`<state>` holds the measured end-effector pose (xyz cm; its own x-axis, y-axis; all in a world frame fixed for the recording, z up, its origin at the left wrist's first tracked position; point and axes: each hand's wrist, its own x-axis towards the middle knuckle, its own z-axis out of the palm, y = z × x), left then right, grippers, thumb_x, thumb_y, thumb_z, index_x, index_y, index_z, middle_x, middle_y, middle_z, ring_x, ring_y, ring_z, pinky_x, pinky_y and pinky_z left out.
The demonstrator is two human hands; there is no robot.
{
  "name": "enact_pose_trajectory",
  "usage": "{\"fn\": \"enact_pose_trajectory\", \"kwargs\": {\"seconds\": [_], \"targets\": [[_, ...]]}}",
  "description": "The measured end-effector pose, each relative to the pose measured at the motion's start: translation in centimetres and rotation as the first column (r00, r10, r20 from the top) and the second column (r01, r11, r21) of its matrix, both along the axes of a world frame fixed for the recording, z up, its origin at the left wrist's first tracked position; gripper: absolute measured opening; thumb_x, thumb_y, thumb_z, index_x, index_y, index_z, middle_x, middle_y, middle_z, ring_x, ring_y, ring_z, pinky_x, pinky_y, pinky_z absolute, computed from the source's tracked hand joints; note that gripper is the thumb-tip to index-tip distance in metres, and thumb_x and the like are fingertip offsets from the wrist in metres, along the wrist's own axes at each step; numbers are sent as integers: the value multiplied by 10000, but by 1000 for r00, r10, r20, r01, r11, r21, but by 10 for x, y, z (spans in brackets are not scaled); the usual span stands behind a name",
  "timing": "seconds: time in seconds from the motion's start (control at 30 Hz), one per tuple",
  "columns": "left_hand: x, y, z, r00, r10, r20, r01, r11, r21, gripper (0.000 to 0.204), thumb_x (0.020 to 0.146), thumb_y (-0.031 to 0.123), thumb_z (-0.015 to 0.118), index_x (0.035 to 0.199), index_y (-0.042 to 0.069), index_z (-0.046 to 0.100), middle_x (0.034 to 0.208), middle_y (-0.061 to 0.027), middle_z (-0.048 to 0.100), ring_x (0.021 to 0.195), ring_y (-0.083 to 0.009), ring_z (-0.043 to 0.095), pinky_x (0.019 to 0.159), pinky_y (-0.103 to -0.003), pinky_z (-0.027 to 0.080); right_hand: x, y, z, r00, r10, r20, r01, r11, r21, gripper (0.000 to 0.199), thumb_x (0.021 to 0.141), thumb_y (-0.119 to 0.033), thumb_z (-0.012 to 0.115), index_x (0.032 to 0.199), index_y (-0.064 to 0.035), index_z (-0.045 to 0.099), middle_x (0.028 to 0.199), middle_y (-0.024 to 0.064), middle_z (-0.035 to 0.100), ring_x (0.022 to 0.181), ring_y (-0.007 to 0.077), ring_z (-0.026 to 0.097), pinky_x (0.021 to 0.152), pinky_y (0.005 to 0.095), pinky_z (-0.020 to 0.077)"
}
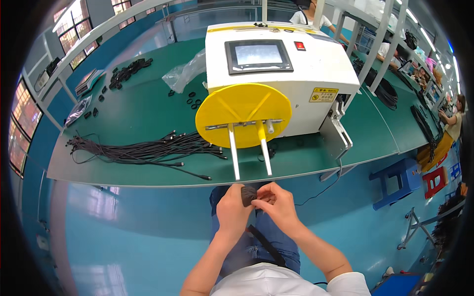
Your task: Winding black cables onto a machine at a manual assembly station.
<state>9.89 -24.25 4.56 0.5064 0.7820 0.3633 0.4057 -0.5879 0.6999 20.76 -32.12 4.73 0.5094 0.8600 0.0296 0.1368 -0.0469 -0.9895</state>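
A small coil of black cable (249, 195) is held up in front of my legs, just off the table's near edge. My left hand (231, 207) wraps round its left side. On the other side my right hand (278, 204) pinches at the coil with thumb and fingers; what exactly sits between those fingertips is hidden. Straight ahead stands a white machine (311, 69) with a screen (259, 55). On its front is a yellow disc (242, 101) with two metal prongs pointing toward me.
On the green table (138, 108), a bundle of black cables (143, 150) lies left of the disc. Black coils (131, 71) and a clear plastic bag (185, 71) are farther back. Blue (397, 182) and red stools (435, 181) stand at right. Other people (450, 126) are at the far right.
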Motion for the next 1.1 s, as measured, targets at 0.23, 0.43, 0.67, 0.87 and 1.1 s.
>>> {"fn": "enact_pose_trajectory", "kwargs": {"seconds": [0.23,0.43,0.67,0.87,1.1], "targets": [[2,-2,-4,996,35,-84,-32,999,39,444,609,70,776,986,39,543,882,-152,622,805,-359,612,662,-418,487,-11,2,-21,974,-161,-158,169,985,43,156,761,-55,734,849,9,621,757,51,649,700,96,625,585,228,498],[4,-2,-11,982,38,-187,-29,998,53,483,619,79,777,1032,40,529,946,-146,619,844,-353,615,685,-422,494,-8,2,-24,984,-162,-72,163,987,12,145,784,-57,713,844,17,604,744,83,649,686,96,621,611,234,481],[4,-1,-10,990,-4,-143,0,1000,-26,459,614,73,782,992,29,524,902,-169,610,840,-383,594,699,-425,478,-5,2,-25,994,-110,-17,111,992,65,160,785,-56,714,852,17,588,774,81,656,690,113,638,602,243,504],[1,-2,-12,996,-28,-84,23,998,-62,501,617,70,781,1034,8,511,937,-186,598,868,-392,586,713,-428,479,-8,4,-23,993,-120,24,118,990,71,167,783,-46,711,864,20,581,760,92,662,680,124,649,599,247,508],[2,-9,-11,990,15,-143,-13,1000,20,514,632,59,762,1074,2,505,977,-184,591,886,-383,586,734,-432,483,-7,4,-23,990,-137,21,137,991,2,198,775,-35,710,898,28,569,734,95,665,652,133,658,589,251,521]]}}
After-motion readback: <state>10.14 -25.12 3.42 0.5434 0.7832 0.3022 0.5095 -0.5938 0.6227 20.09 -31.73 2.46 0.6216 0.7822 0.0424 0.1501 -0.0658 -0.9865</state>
